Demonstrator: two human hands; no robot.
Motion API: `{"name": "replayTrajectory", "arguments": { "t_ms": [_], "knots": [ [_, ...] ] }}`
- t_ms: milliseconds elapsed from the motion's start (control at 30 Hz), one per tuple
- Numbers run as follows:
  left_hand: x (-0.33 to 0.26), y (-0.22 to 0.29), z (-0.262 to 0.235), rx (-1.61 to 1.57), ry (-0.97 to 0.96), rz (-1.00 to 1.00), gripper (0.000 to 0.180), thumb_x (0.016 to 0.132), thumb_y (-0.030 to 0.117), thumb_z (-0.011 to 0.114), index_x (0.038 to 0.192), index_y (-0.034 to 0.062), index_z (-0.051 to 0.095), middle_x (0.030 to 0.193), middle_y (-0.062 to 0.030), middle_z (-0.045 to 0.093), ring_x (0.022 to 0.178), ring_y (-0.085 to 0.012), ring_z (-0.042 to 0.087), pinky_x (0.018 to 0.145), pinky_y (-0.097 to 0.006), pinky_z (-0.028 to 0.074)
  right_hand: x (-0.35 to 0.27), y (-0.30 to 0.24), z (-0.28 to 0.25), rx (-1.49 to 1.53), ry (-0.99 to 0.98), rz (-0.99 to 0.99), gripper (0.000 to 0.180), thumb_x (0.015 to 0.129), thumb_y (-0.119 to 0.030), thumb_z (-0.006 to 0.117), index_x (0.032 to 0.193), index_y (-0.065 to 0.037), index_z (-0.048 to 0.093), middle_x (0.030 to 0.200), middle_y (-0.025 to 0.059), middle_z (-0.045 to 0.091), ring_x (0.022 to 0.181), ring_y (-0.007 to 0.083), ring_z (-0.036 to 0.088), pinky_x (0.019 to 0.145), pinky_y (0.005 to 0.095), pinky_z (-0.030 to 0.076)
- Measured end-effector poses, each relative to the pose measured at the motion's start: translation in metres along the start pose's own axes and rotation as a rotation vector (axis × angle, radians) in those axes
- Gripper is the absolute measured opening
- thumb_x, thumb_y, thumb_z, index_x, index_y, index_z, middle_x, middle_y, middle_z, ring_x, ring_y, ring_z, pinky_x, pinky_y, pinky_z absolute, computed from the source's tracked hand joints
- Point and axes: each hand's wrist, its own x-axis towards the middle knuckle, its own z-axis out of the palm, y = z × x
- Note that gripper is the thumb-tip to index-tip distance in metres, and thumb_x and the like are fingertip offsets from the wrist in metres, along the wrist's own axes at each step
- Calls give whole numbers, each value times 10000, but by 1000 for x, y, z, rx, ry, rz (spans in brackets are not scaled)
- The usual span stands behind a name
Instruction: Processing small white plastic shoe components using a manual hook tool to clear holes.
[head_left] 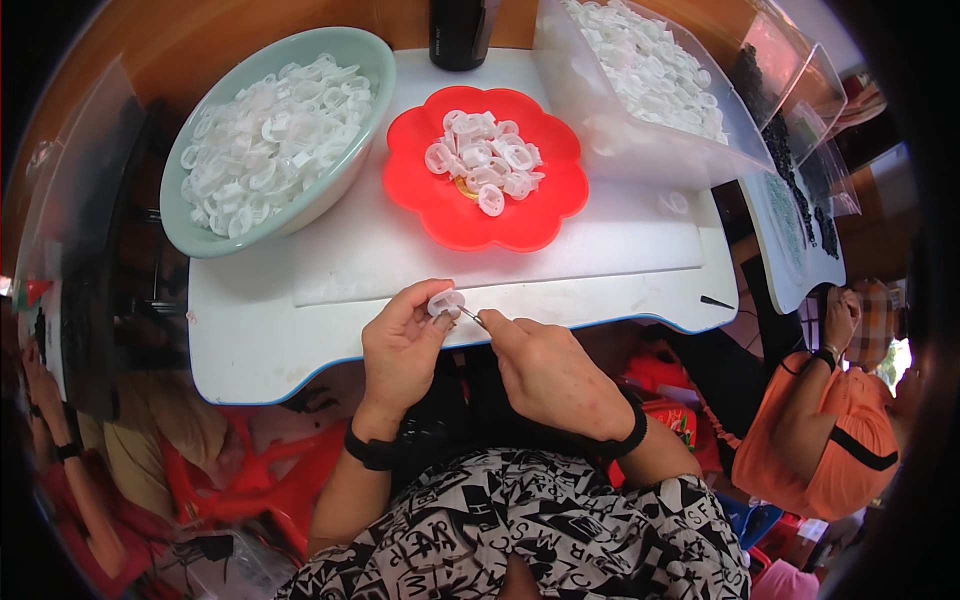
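Between the thumb and fingers of my left hand [402, 340] is a small round translucent white plastic part [446, 303], held just over the table's front edge. My right hand [550, 372] grips a thin metal tool [470, 316], whose tip points at the plastic part and seems to touch it. Most of the tool is hidden inside my fingers, so its exact kind does not show. Beyond my hands, a red flower-shaped plate [420, 205] bears a heap of similar white plastic parts [485, 150].
A pale green basin [300, 222] full of white parts stands at the back left. At the back right is a translucent bin [650, 150] with more. A black container [462, 35] stands behind the plate on the white table [250, 330]. A co-worker [825, 430] sits at the right.
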Motion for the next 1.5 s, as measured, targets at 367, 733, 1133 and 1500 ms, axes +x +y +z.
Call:
{"name": "replayTrajectory", "arguments": {
  "t_ms": [367, 733, 1133, 1500],
  "knots": [
    [-1, 0, 1, 5, -1, 15, 286, 858, -73, 534, 1144, -60, 530, 1113, -115, 579, 947, -144, 575, 812, -269, 506, 9, 2, 9, -9, 53, -41, 138, 767, 40, 488, 898, 80, 468, 608, 253, 550, 594, 419, 574, 552, 473, 457],
    [1, -3, -4, 38, -30, 6, 269, 845, -88, 534, 1113, -62, 544, 1022, -106, 592, 913, -146, 585, 803, -276, 517, 15, 7, 17, 120, -42, 33, 122, 778, 28, 466, 889, 78, 472, 616, 284, 546, 655, 449, 577, 598, 494, 462],
    [2, -2, 1, 163, -18, 127, 317, 814, -123, 551, 1124, -57, 568, 1114, -105, 530, 980, -145, 541, 825, -249, 470, -1, 8, 12, 62, 56, 66, 236, 815, 1, 485, 1038, 52, 541, 744, 233, 602, 696, 398, 591, 633, 422, 470],
    [1, -1, 0, 382, -64, 137, 385, 776, -145, 541, 1140, -27, 583, 1094, -100, 536, 928, -131, 549, 785, -226, 466, 11, -3, 4, -191, -58, 5, 326, 693, -34, 590, 988, 85, 519, 684, 211, 581, 614, 360, 596, 582, 412, 489]
  ]
}}
